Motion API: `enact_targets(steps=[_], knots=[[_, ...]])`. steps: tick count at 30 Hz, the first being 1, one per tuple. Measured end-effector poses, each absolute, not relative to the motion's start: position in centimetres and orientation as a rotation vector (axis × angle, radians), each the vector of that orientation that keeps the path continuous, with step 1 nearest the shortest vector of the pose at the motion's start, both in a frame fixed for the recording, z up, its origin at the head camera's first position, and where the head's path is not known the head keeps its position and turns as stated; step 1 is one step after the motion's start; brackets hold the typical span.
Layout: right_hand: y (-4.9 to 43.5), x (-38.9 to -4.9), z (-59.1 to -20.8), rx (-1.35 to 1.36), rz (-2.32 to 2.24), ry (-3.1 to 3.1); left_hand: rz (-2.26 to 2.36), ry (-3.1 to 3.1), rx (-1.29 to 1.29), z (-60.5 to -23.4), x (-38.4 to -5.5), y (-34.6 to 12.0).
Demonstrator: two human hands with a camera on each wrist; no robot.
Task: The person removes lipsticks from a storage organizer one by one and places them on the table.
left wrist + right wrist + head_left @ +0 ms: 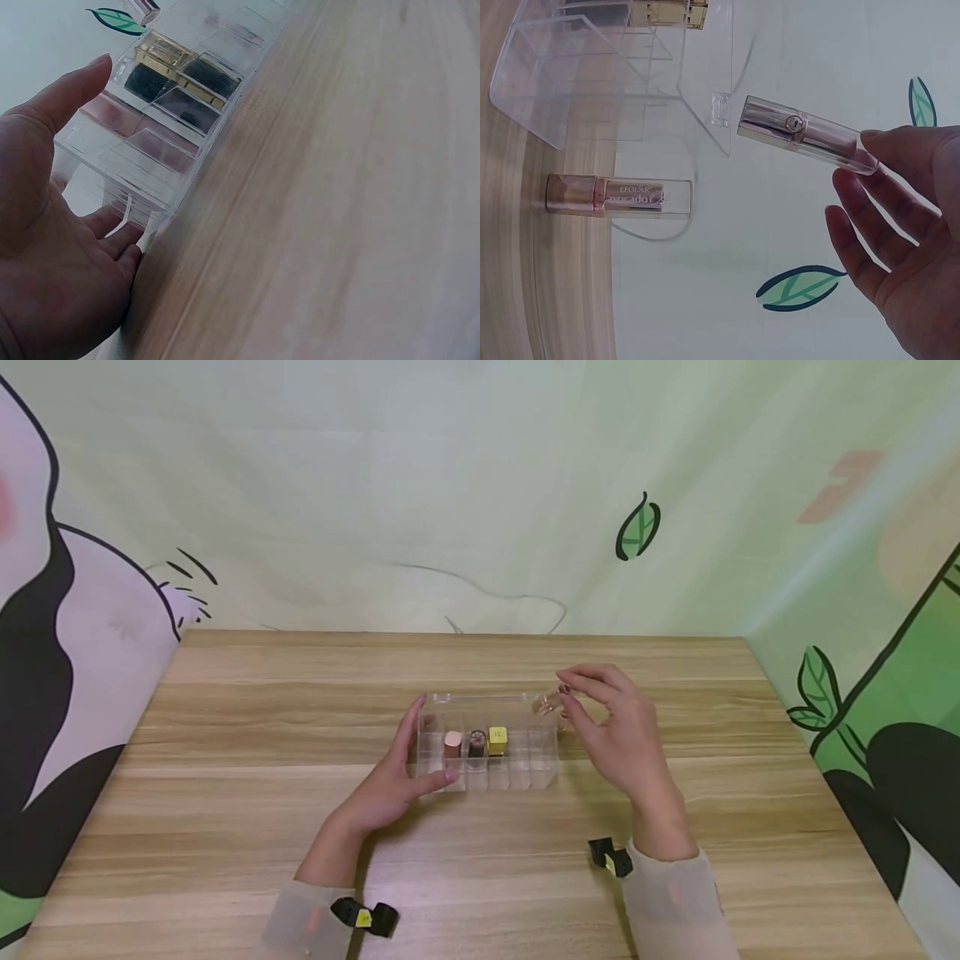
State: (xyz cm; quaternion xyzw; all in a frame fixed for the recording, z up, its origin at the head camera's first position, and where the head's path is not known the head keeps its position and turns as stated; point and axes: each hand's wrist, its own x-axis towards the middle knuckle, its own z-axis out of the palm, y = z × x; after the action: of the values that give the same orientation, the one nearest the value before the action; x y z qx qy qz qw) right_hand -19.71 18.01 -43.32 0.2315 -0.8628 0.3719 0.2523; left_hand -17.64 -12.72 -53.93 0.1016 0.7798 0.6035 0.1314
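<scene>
A clear plastic lipstick organizer (538,770) stands on the wooden table, several compartments wide. My left hand (384,789) grips its left end, thumb across the front and fingers behind. In its left part stand a pink lipstick (453,742), a dark one (477,743) and a gold one (498,739). My right hand (617,735) pinches a lipstick tube (806,133) by its clear end, tilted, above the organizer's right back corner. Beside the organizer's right end, another pinkish lipstick (619,196) with a clear cap stands upright on the table, mostly hidden by my right hand in the head view.
The wood-grain table (480,877) ends at a back edge against a printed cloth backdrop (480,493) with leaf drawings. Black wrist cameras (365,917) sit on both sleeves.
</scene>
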Motion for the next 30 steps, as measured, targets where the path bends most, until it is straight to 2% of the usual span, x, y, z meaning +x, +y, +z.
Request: enact_targets(steps=[30], knots=[[18.95,-19.77,-43.18,0.53,1.013,-2.365,1.746,2.269,0.284,-53.99,-17.65,-12.77]])
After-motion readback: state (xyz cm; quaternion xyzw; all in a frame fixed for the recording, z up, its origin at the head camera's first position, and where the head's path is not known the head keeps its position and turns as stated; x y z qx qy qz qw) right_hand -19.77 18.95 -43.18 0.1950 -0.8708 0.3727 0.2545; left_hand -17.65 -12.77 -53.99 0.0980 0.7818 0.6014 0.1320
